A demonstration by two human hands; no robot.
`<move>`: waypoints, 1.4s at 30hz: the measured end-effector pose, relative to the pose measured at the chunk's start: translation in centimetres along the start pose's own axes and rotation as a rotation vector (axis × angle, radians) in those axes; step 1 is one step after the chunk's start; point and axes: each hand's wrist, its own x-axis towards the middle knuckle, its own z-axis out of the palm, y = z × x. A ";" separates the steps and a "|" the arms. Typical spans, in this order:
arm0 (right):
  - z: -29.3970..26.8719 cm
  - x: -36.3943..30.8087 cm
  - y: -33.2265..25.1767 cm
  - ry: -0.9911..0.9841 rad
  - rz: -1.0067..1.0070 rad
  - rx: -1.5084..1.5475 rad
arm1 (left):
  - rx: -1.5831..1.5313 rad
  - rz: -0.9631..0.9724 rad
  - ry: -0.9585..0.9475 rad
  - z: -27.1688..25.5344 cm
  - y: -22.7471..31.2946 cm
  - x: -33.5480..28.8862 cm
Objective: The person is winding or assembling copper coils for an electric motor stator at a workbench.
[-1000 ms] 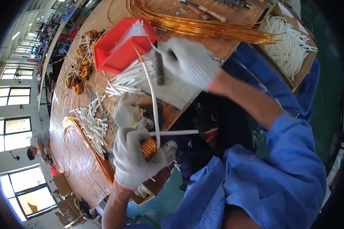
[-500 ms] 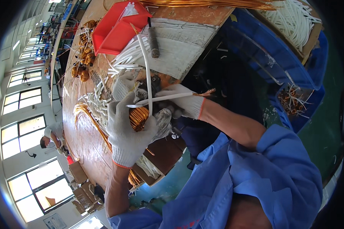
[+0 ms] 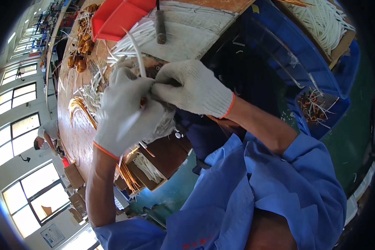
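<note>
My left hand, in a white knitted glove, is closed around a copper-wound coil; only a sliver of the copper shows between the gloves. Its fingers meet those of my right hand, also gloved, which is pinched shut at the coil's top. Whatever sits in that pinch is hidden. From between the hands a white sleeved wire lead rises toward the red bin. Crumpled pale wrapping lies beneath the left hand.
On the bench are a red bin, a dark-handled tool, loose white tubes, several finished coils and copper wires. Blue crates stand at right, beside a box of white tubes. Another person works far left.
My right hand has moved up from the lead's bare end to join the left hand's fingers. The left hand has turned over the coil, hiding most of it. The view has shifted slightly.
</note>
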 end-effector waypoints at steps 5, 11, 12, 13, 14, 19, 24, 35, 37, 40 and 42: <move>-2.2 0.8 -2.3 0.373 -0.762 -0.294 | 0.034 0.402 0.009 0.3 -4.0 1.2; -3.9 4.2 -5.7 0.208 -1.279 -0.830 | -0.039 0.099 -0.043 -0.5 -5.0 -1.2; -5.8 5.6 -2.4 0.246 -1.211 -0.951 | -0.074 0.113 -0.146 -0.4 -3.3 2.5; -6.3 4.9 -3.3 0.134 -1.065 -1.028 | -0.096 0.014 -0.238 -0.9 -2.8 2.6; -6.4 4.5 -3.8 0.024 -0.916 -1.103 | -0.120 -0.081 -0.330 -1.0 -2.8 2.6; -5.2 3.7 -3.9 -0.153 -0.543 -0.417 | -0.136 -0.116 -0.212 -0.5 -3.0 0.7; -4.8 3.5 -3.0 -0.072 -0.658 -0.376 | -0.163 -0.091 -0.175 0.0 -3.5 0.9; -2.5 2.0 2.7 -0.188 -0.336 -0.004 | -0.277 -0.121 -0.124 -0.1 -2.3 0.9; -1.9 1.3 2.6 -0.233 -0.185 0.000 | -0.294 -0.192 -0.079 0.4 -1.9 0.6; -1.1 0.4 3.1 -0.220 -0.108 0.152 | -0.268 -0.195 -0.063 1.1 -2.7 0.6; -0.9 0.2 5.5 -0.078 0.068 -0.269 | -0.146 -0.125 -0.134 0.4 -2.6 1.3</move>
